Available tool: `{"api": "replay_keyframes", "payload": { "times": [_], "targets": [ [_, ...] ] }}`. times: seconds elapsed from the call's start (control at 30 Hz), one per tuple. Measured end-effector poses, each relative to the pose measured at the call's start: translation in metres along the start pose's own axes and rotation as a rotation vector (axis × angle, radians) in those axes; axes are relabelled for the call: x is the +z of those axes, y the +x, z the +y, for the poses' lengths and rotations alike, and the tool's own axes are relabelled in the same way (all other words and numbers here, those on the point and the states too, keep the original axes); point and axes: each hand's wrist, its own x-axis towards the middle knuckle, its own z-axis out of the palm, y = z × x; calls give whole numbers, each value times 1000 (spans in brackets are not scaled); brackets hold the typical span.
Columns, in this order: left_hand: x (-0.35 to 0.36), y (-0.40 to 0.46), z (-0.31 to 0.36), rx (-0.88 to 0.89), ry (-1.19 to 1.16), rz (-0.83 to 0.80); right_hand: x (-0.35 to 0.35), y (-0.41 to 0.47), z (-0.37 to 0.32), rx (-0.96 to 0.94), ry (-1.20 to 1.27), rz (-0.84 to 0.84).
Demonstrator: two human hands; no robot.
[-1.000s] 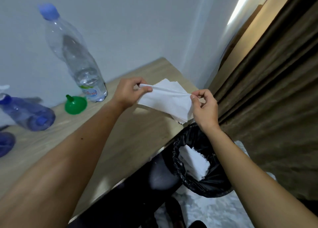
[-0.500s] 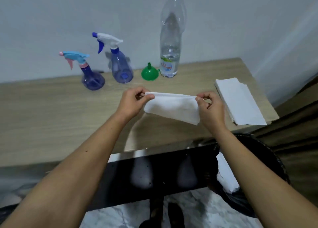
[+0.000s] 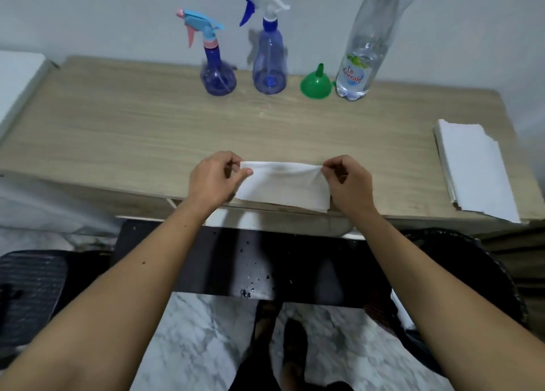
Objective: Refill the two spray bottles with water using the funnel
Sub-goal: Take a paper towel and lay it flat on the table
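Note:
Two blue spray bottles stand at the back of the wooden table (image 3: 118,131): a round one with a light-blue and pink trigger (image 3: 216,75) and a taller one with a white and blue trigger (image 3: 269,66). A green funnel (image 3: 315,83) sits upside down to their right, beside a tall clear water bottle (image 3: 361,63). Near the table's front edge my left hand (image 3: 215,181) and my right hand (image 3: 349,184) each pinch an upper corner of a white paper towel (image 3: 283,187), holding it stretched between them.
A stack of white paper towels (image 3: 477,169) lies at the table's right end. A black bin (image 3: 460,272) stands below the right side. A white surface (image 3: 17,78) adjoins the table's left end. Marble floor and a dark chair are below.
The view has swung left from the bin and curtain to face the table squarely. Both hands still hold the paper towel, now low over the table's front edge.

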Motion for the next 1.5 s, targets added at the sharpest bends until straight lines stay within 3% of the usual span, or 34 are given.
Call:
{"api": "replay_keyframes", "payload": {
  "times": [0.13, 0.27, 0.37, 0.47, 0.6, 1.03, 1.5],
  "targets": [
    [3, -13, -1, 69, 99, 18, 3, -6, 2, -79, -54, 49],
    [19, -18, 9, 313, 203, 79, 14, -19, -1, -282, -160, 16],
    [44, -12, 18, 506, 210, -118, 24, -22, 0, -374, -315, -159],
    [60, -18, 17, 506, 358, -238, 35, -25, 3, -319, -469, -316],
    [60, -19, 12, 520, 426, -239, 45, -33, 6, -309, -626, -315],
    [-6, 4, -71, 576, 467, -236, 128, -31, -69, -274, -686, -350],
    [-72, 75, -150, 502, 394, -334, 220, 14, -144, -228, -760, -398]
  ]
}}
